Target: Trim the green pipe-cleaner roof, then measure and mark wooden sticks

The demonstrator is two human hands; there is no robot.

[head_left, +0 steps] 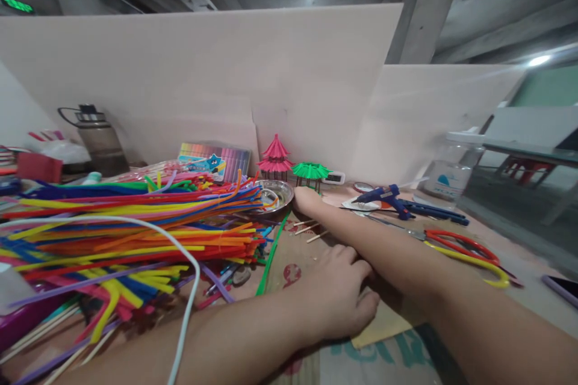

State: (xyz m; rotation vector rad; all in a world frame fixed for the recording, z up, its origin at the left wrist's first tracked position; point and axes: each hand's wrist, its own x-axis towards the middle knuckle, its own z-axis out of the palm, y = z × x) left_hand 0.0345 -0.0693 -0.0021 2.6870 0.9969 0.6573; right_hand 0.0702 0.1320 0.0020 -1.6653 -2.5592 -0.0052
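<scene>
At twelve o'clock a metal dish (287,191) is holding a ring-shaped item (273,198), the green-roofed model (310,170) is standing near your right hand (307,200), and your left hand (342,289) is showing half-curled, with either grip impossible to tell.

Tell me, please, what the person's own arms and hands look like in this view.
The left forearm and right forearm are bare, with no sleeve, watch or bracelet in view. The left hand is ungloved, and no ring shows. The right hand looks ungloved too, but its fingers are mostly hidden, so I cannot rule out a ring.
</scene>
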